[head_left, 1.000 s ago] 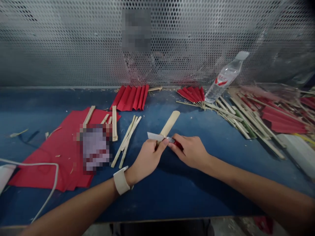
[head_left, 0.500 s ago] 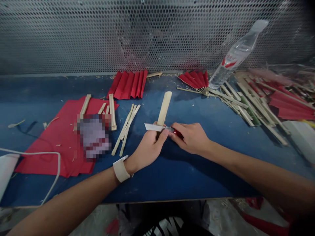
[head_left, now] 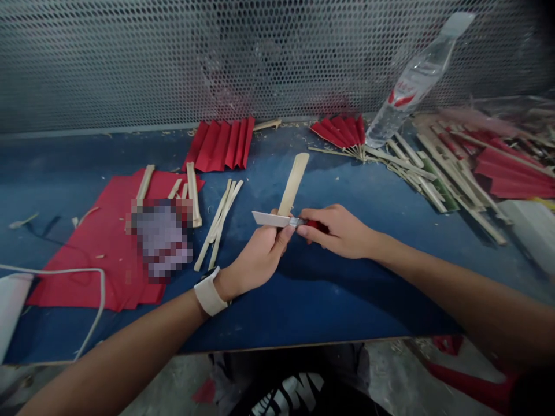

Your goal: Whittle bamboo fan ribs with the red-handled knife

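Observation:
My left hand (head_left: pixel 258 257) grips the lower end of a flat, pale bamboo strip (head_left: pixel 295 182), which points up and away from me. My right hand (head_left: pixel 338 231) is closed round the red handle of a utility knife (head_left: pixel 277 219). The knife's blade lies across the strip just above my left fingers, its tip pointing left. My left thumb is close to the base of the blade. Left of my hands, several thin bamboo sticks (head_left: pixel 219 219) lie crossed on the blue table (head_left: pixel 295 312).
Red paper sheets (head_left: pixel 104 254) lie at left under a blurred item (head_left: pixel 162 240) and bamboo pieces. A pleated red paper (head_left: pixel 219 144) and a small red fan (head_left: pixel 340 136) are at the back. A water bottle (head_left: pixel 416 81) leans near piled bamboo strips (head_left: pixel 455 179). A white cable (head_left: pixel 103 289) curves at left.
The bamboo strip has tilted a little more to the right in my left hand. Both hands and the knife stay together, and the whole view has shifted slightly.

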Demonstrator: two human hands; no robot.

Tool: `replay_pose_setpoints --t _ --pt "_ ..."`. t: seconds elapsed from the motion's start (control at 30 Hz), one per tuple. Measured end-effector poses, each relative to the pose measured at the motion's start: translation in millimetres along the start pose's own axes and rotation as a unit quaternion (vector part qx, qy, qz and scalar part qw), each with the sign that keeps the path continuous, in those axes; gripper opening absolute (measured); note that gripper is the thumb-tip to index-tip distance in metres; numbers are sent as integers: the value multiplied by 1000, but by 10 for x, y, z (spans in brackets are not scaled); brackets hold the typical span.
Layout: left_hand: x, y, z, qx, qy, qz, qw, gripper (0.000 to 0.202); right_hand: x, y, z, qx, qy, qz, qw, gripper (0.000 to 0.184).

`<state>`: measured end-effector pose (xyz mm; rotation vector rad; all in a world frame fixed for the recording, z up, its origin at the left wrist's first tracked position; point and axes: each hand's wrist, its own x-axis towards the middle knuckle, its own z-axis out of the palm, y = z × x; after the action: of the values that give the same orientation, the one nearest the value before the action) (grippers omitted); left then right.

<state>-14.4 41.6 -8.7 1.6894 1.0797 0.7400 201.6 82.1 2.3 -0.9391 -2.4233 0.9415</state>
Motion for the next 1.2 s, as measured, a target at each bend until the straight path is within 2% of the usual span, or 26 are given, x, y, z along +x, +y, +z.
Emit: replay_pose_setpoints --t 0.13,0.3,0.43,0.6,0.9,1.2 --pt "10 27 -31 68 0 33 997 32 19 -2 -103 171 -71 52 981 41" --pt "17 20 -30 85 -4 65 994 21 23 14 -122 242 -119 67 961 39" --pt "27 5 -14 93 8 49 994 19 28 15 -69 254 -84 58 962 42" --pt "32 20 -12 83 27 30 996 16 24 -23 -9 209 -43 57 975 41" --pt "57 -57 -27 54 46 22 997 22 0 -74 78 173 26 74 982 42" --pt "46 7 -25 48 65 29 996 31 -18 -151 155 129 88 66 986 41"
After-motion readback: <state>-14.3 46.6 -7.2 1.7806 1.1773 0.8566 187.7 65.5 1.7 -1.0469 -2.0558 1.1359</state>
